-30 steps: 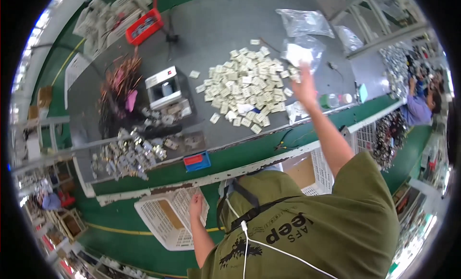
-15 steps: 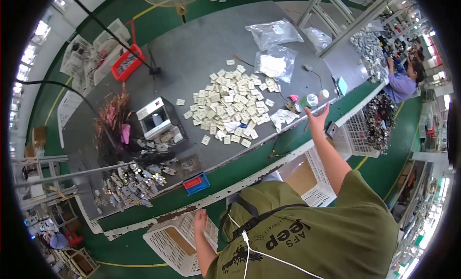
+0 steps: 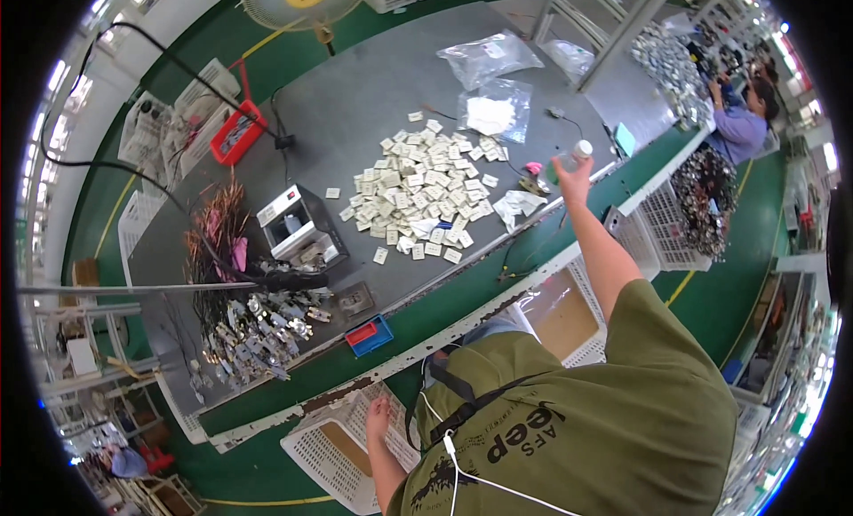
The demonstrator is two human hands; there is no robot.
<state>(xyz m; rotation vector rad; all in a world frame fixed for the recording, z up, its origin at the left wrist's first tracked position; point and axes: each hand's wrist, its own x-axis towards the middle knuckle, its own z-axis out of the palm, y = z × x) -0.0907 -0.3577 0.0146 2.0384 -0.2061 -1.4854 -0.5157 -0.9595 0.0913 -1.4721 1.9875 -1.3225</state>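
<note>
My right hand [image 3: 574, 182] is wrapped round a clear, greenish bottle with a white cap [image 3: 582, 149] at the right part of the table's front edge. Beside it lie a small pink thing [image 3: 533, 168] and a crumpled white sheet [image 3: 519, 207]. A wide heap of small cream-coloured square plates [image 3: 413, 183] covers the middle of the grey table [image 3: 373, 81]. Low in front of the table, my left hand [image 3: 378, 416] hangs over a white plastic basket [image 3: 324, 463] with its fingers curled in, and I see nothing in it.
A small machine [image 3: 298, 223] stands left of the heap, by copper-coloured wires [image 3: 218, 214] and metal-ended cables [image 3: 258, 338]. Clear bags [image 3: 489, 59] lie at the back. A blue tray [image 3: 369, 337] sits at the front edge. At far right a person [image 3: 742, 121] works.
My right hand, spread open beside the bottle before, has closed round it. The bottle stands more upright. The view has shifted slightly; my left hand stays low and curled.
</note>
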